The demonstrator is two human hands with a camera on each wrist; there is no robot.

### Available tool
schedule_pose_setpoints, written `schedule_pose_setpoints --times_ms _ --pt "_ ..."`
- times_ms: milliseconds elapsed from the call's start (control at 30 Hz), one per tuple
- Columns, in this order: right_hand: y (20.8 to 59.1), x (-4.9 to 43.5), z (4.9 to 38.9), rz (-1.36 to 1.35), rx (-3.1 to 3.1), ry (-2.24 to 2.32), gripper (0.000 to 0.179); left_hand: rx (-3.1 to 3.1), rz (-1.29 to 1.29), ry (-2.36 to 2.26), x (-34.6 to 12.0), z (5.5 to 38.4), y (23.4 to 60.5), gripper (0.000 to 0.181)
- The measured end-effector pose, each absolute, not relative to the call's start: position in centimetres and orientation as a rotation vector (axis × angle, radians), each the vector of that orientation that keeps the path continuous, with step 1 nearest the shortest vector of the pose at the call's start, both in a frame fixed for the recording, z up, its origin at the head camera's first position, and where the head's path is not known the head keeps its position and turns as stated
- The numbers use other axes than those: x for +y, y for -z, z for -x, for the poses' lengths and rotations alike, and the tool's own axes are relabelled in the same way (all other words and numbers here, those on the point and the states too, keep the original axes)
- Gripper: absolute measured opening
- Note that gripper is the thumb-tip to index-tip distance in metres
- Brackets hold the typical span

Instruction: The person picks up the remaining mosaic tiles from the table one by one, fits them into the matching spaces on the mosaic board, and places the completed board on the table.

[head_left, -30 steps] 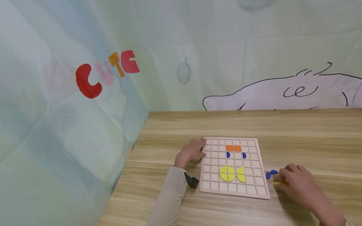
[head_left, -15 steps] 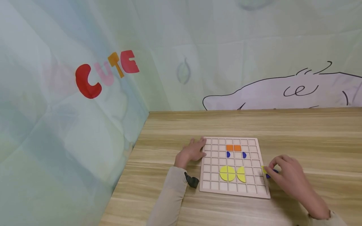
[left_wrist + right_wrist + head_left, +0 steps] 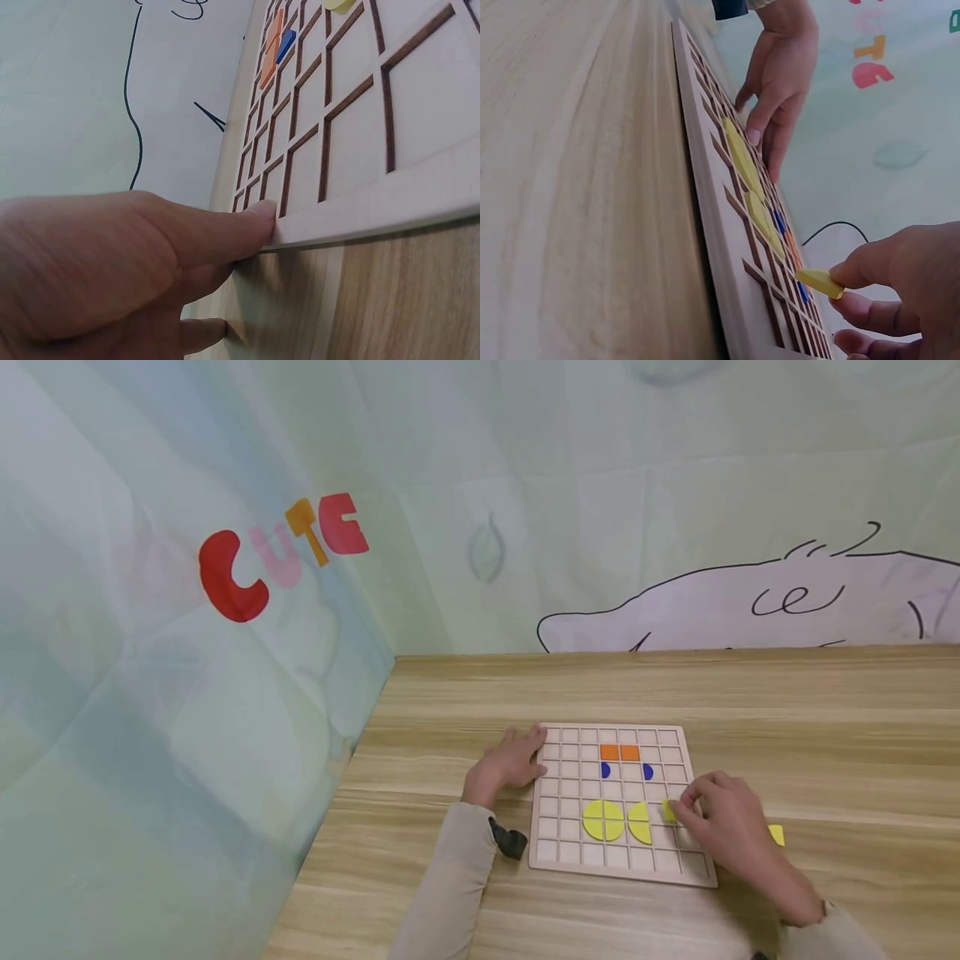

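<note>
A pale wooden grid board (image 3: 547, 851) lies on the table. My left hand (image 3: 506, 764) rests at its left edge, the thumb touching the rim in the left wrist view. Between thumb and fingertips, my right hand (image 3: 723, 818) pinches a small yellow quarter-circle tile (image 3: 819, 283) over the right part of the board. On the grid sit a yellow circle (image 3: 603, 821) made of quarter tiles and a yellow half circle (image 3: 640, 823) to its right. Further up are two orange squares (image 3: 618, 752), with one blue half-circle tile (image 3: 605, 770) below left and another (image 3: 648, 772) below right.
Right of my right hand, a yellow tile (image 3: 776, 835) lies on the wooden table (image 3: 480, 693). A printed cloth backdrop (image 3: 465, 460) rises behind the table and along its left side.
My right hand has picked up the yellow tile from the table and carried it left, over the board. Two loose blue tiles are now hidden behind that hand. The left hand stays put.
</note>
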State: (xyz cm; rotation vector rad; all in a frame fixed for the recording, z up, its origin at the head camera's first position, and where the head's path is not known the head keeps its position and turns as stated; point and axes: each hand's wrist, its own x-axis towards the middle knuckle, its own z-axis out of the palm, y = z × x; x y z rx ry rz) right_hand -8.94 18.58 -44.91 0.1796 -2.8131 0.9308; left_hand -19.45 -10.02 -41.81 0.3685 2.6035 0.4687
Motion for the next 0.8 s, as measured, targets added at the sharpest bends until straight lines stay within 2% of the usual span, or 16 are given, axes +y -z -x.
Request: schedule_pose_setpoints --times_ms 467,800 --pt "45.4 17.3 9.2 -0.182 -2.868 -0.783 0.018 2.6 -0.368 -0.475 -10.1 19.6 42.0 0.064" --pt "45.8 17.0 9.3 -0.209 -2.854 -0.732 0.011 2.603 -0.365 -0.465 -10.1 19.6 42.0 0.063"
